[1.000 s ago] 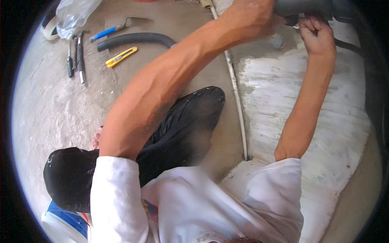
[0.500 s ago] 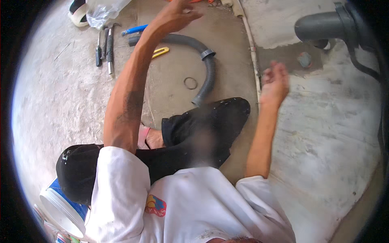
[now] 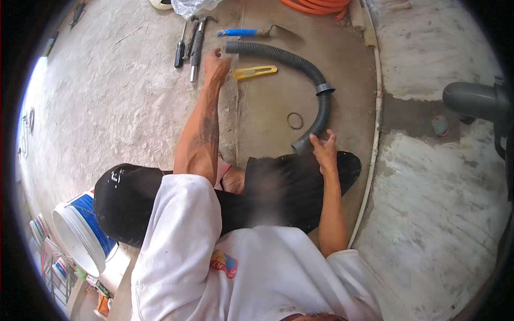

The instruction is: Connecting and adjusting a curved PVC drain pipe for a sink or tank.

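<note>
On the floor in front of me lies a curved grey corrugated hose (image 3: pixel 292 58) with a collar (image 3: pixel 324 88) partway along it. My left hand (image 3: pixel 216 68) is just left of the hose's far end, its fingers loosely bent and apart, holding nothing I can see. At the near end, my right hand (image 3: pixel 325 151) has its thumb against or right beside the hose and its fingers spread, not closed round it. A thin dark ring (image 3: pixel 295 121) lies inside the curve. Close to my left hand are a yellow utility knife (image 3: pixel 255 72) and a hammer (image 3: pixel 197 49).
A screwdriver (image 3: pixel 180 52) lies beside the hammer. Beyond the hose is a blue-handled trowel (image 3: pixel 241 32), with an orange coiled hose (image 3: pixel 318 6) farther off. A thin pipe (image 3: pixel 377 112) runs along the right. A grey pipe elbow (image 3: pixel 471 101) juts in there; a white bucket (image 3: pixel 80 238) stands lower left.
My left hand has come back from beyond the hose to beside its far end. My right hand has moved left to the near end. The whole view has shifted.
</note>
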{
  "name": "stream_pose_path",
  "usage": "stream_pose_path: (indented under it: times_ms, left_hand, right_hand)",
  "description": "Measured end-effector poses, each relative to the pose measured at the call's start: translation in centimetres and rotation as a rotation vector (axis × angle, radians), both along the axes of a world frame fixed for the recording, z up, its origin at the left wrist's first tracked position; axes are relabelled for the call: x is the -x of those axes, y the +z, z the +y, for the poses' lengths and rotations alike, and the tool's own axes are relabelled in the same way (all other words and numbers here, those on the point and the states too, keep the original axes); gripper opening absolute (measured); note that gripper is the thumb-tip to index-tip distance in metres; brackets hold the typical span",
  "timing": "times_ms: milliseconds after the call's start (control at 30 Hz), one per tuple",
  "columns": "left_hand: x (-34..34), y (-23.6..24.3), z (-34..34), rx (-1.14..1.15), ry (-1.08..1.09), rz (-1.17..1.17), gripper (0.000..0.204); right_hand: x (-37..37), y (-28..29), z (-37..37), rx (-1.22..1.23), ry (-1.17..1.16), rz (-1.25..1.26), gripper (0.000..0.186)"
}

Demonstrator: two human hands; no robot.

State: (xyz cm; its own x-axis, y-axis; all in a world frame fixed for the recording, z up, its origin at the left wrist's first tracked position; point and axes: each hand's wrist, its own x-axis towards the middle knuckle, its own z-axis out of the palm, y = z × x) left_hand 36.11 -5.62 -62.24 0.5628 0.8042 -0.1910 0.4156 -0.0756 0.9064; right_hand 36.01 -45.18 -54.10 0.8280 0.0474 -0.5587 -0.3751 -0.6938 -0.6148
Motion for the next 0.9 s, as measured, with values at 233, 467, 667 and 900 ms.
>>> stream_pose_path:
  times_ms: [233,467,667,900]
  left_hand:
    - [-3.1,-1.5,-1.1,0.126,-0.194,-0.111,0.051]
    - [-1.1,-0.3,1.2,0.374,0.017,-0.289,0.031]
    - [-2.8,2.5,1.2,0.289,-0.068,-0.433,0.035]
    - [-4.4,10.1,-0.4,0.218,-0.007,-0.6,0.061]
  right_hand:
    - [-0.9,-4.5,-4.0,0.14,0.116,-0.101,0.091]
    - [0.0,-0.9,0.9,0.054,0.047,0.013,0.097]
    - [-0.7,-2.0,-0.7,-0.197,-0.202,0.031,0.088]
    - [-1.6,2.6,-3.7,-1.005,-0.554,0.226,0.057]
